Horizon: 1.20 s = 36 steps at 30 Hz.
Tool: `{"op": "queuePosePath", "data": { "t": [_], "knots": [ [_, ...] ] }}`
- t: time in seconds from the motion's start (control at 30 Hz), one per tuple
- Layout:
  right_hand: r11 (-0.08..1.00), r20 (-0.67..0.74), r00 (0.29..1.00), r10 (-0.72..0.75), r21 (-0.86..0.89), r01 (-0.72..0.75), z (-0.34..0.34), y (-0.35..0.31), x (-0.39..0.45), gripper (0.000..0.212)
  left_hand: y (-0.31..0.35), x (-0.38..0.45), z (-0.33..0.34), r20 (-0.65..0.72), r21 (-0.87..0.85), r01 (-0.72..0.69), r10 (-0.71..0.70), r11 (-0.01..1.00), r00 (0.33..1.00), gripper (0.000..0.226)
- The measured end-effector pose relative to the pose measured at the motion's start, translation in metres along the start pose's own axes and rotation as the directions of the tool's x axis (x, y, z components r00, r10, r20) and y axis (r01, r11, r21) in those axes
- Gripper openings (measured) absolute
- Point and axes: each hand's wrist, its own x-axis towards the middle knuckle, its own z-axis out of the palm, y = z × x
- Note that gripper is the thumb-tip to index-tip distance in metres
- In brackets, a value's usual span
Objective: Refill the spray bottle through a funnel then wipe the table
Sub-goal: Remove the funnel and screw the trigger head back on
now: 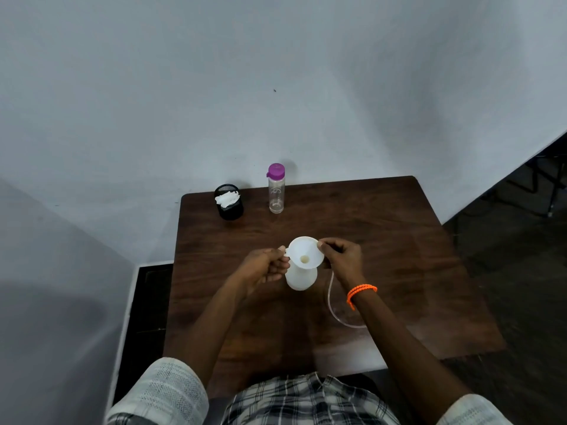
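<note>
Now the white funnel (306, 252) sits in the mouth of the white spray bottle (300, 279) on the desk (399, 240), between both hands: left hand (264, 268) pinches its small handle, right hand (340, 256) pinches the rim on the opposite side

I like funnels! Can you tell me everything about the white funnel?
The funnel is white, looks like plastic, with a wide round bowl and a small hole in the middle. It sits upright in the neck of the white bottle on the brown table. The left hand pinches its small side tab, and the right hand pinches the opposite rim.
</note>
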Motion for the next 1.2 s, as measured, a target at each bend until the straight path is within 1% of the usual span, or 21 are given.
{"op": "queuePosePath", "data": {
  "t": [0.03,0.13,0.27,0.4,0.53,0.7,0.83,1.0,1.2],
  "knots": [
    [1.000,0.015,1.000,0.000,0.008,0.000,0.000,0.000,0.000,0.007,0.000,0.000,0.000,0.004,-0.014,0.009,-0.009,1.000,1.000,0.030],
    [1.000,0.029,1.000,0.014,0.005,-0.014,0.000,0.001,0.001,0.006,-0.004,0.001,0.000,-0.002,0.025,0.050,-0.050,0.998,0.999,0.031],
    [0.999,0.038,0.999,0.030,0.040,-0.031,0.000,0.003,0.000,0.006,-0.003,-0.002,0.001,-0.009,-0.029,0.060,-0.060,0.998,0.998,0.030],
    [0.997,0.062,0.997,0.052,0.047,-0.055,-0.002,0.005,0.002,0.007,-0.002,-0.005,0.004,-0.046,-0.033,0.074,-0.076,0.997,0.996,0.030],
    [0.998,0.089,0.995,0.050,0.041,-0.054,-0.003,0.003,0.003,0.008,-0.001,-0.006,0.006,-0.059,-0.133,0.079,-0.087,0.988,0.994,0.020],
    [0.992,0.111,0.988,0.108,0.051,-0.114,-0.006,0.000,0.005,0.010,0.011,-0.012,0.006,0.004,-0.225,0.090,-0.091,0.970,0.996,0.016],
    [0.980,0.139,0.978,0.156,0.099,-0.170,-0.011,-0.010,0.010,0.013,0.026,-0.015,0.008,0.071,-0.313,0.105,-0.087,0.944,0.994,0.013],
    [0.967,0.186,0.971,0.153,0.173,-0.186,-0.018,-0.030,0.017,0.020,0.050,-0.016,0.014,0.141,-0.407,0.117,-0.065,0.906,0.988,0.014],
    [0.982,0.167,0.976,0.139,0.104,-0.158,-0.019,-0.036,0.033,0.032,0.074,-0.001,0.018,0.141,-0.398,0.111,-0.059,0.911,0.988,0.024]
  ]
}}
